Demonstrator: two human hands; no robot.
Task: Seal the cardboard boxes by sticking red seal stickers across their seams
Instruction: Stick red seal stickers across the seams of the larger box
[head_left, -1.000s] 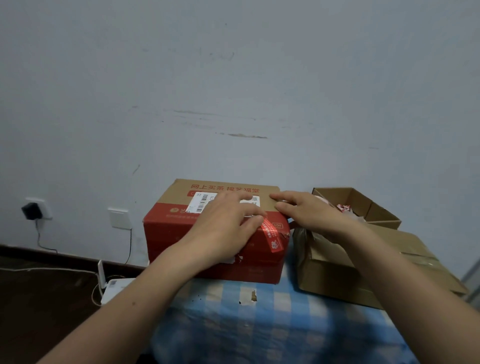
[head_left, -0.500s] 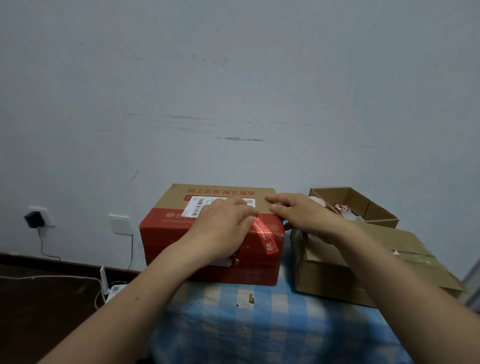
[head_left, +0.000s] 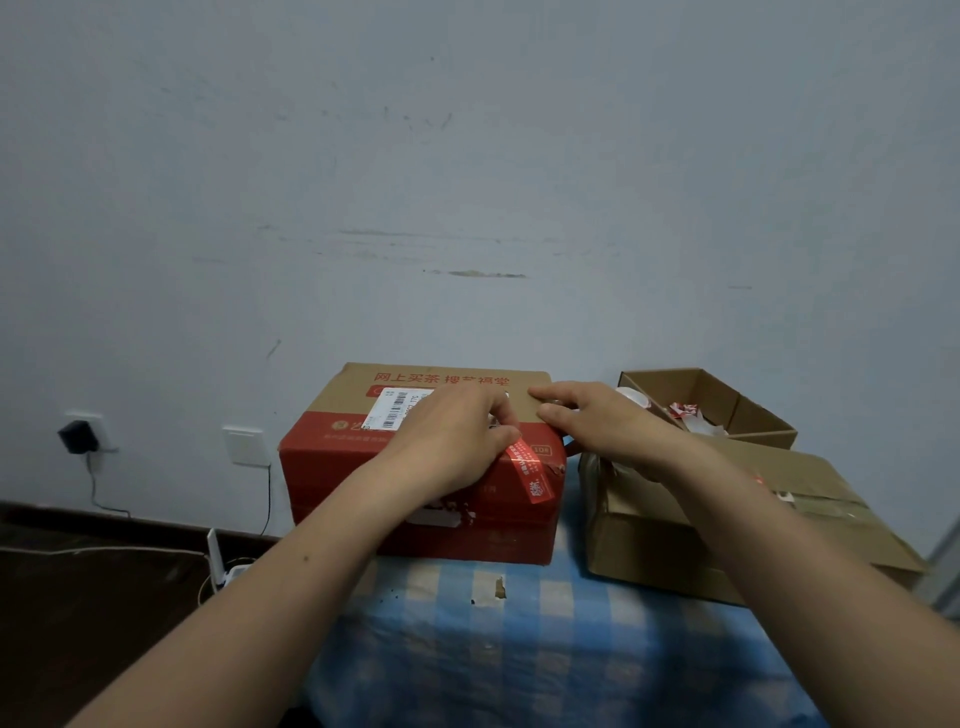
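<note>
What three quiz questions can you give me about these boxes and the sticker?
1. True or false: the sticker runs down the front of the red box.
2. What covers the sticker's top end? A. left hand B. a lid C. a book
3. How many brown boxes stand beside the red box?
Key: 1 true; 2 A; 3 two, the small open box and the big box.

I read 网上买茶 搜艺福堂 in red on the box (head_left: 337, 467) top; its barcode label (head_left: 392, 410) is too small to read.
</note>
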